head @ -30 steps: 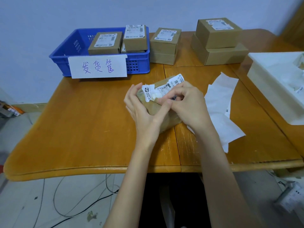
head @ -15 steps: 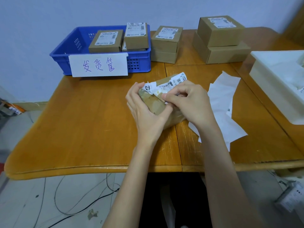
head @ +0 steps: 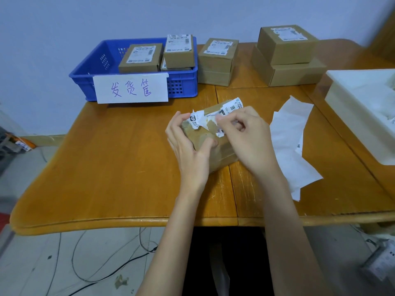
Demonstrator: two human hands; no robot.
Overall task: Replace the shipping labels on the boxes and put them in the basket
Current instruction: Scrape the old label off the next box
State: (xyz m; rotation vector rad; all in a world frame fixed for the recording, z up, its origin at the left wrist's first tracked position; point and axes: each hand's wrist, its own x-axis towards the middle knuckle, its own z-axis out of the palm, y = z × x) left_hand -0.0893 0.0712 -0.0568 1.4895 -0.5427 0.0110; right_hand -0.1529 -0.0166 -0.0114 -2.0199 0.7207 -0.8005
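Note:
A brown cardboard box [head: 223, 151] stands on the wooden table [head: 119, 167] in front of me. My left hand [head: 188, 148] grips its left side, thumb on the top face. On top, a torn white shipping label [head: 197, 120] is partly peeled and curls up in strips. My right hand [head: 245, 137] pinches a strip of that label near the box's middle. The blue basket [head: 183, 86] at the back left holds three labelled boxes [head: 140, 57] and carries a handwritten paper sign.
Two stacks of labelled brown boxes [head: 218, 60] [head: 286, 54] stand at the back of the table. White backing sheets [head: 292, 144] lie right of my hands. A white tray [head: 350, 116] with paper scraps sits at the right edge. Cables lie on the floor.
My right hand has pulled the label strip further off, baring more brown cardboard. The left hand still holds the box in the same place.

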